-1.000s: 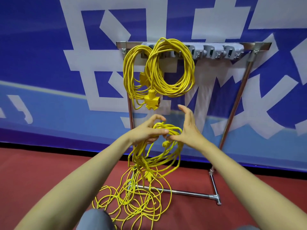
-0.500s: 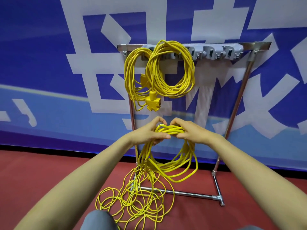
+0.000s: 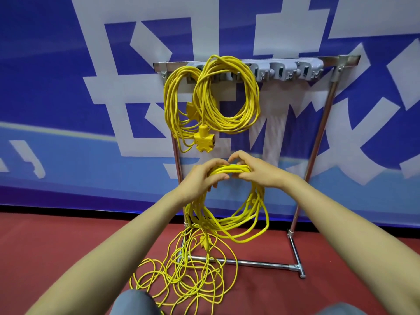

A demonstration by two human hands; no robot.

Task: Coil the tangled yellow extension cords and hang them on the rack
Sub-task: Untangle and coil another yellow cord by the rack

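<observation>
I see the rack point(image 3: 318, 142) in shiny silver metal, with the row of hooks point(image 3: 281, 71) on its top bar a pale grey. The hung coils point(image 3: 227, 126) on the rack are bright yellow, as are the outlet block point(image 3: 203, 140) by its left post, the held coil point(image 3: 229, 170) in front of it and the loose cord point(image 3: 181, 280) at its foot. Behind the rack, the banner point(image 3: 68, 87) is deep blue with big white characters and a lighter blue band lower down. Under the rack, the floor point(image 3: 56, 246) is dull red.
</observation>
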